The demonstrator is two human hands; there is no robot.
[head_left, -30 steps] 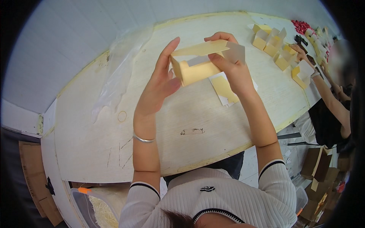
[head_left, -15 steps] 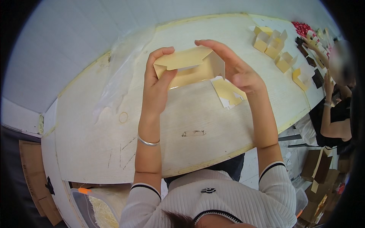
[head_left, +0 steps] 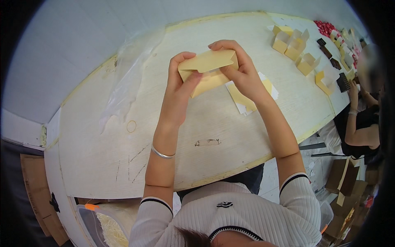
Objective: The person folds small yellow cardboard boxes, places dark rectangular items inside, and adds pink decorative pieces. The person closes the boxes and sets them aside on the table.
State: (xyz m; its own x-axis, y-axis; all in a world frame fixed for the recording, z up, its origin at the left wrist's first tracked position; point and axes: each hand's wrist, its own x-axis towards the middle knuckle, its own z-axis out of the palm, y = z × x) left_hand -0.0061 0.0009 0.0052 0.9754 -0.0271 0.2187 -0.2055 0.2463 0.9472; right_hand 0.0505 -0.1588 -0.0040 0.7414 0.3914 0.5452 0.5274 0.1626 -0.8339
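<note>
Both my hands hold a pale yellow folding carton (head_left: 209, 60) above the table, one at each end. My left hand (head_left: 180, 88) grips its left end, fingers behind and thumb at the opening in front. At the right end, my right hand (head_left: 242, 72) has its fingers over the top edge and its thumb at the same opening. One flap slopes over the carton, leaving a dark gap beneath it. Under my right wrist lie flat yellow-and-white carton blanks (head_left: 243, 101), partly hidden by the arm.
Several open yellow cartons (head_left: 294, 43) stand at the far right, beside dark brown trays (head_left: 343, 83) and red wrapped pieces (head_left: 324, 28). A co-worker (head_left: 360, 127) is at the right edge. A clear plastic sheet (head_left: 131, 78) lies on the left of the table, near a rubber band (head_left: 131, 126).
My right hand has closed onto the carton's right end, where it was spread beside it before. The carton has shifted slightly right and tilted. The co-worker's hands have drawn nearer their body.
</note>
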